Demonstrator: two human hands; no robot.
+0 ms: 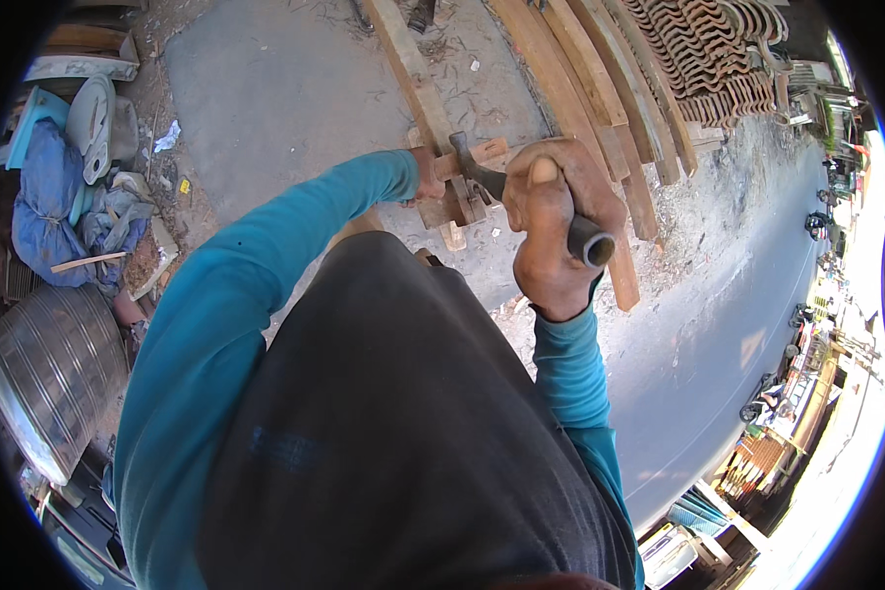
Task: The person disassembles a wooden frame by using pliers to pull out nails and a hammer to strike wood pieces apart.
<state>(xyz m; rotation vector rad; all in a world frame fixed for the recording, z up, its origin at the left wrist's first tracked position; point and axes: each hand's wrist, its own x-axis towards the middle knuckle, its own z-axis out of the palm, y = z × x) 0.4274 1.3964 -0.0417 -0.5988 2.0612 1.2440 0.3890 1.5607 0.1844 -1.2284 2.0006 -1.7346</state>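
Note:
My right hand [556, 221] is closed round the dark handle of a hammer [488, 179]. The handle's round end sticks out below my fist, and the metal head reaches left, over the wood. Beyond my left sleeve, my left hand [429, 175] is closed on a short wooden piece [484, 152] lying across a long wooden beam [410, 81]. Most of the left fingers are hidden. Under and beside that hand are more short wood blocks [441, 211]. Whether the hammer head touches the wood, I cannot tell.
Several long planks [570, 74] lie at the right, with stacked curved roof tiles [703, 54] beyond. A blue bag [49, 202], a pale lid [90, 128] and a ribbed metal drum [59, 359] stand at the left. A road [698, 393] with parked motorbikes runs along the right.

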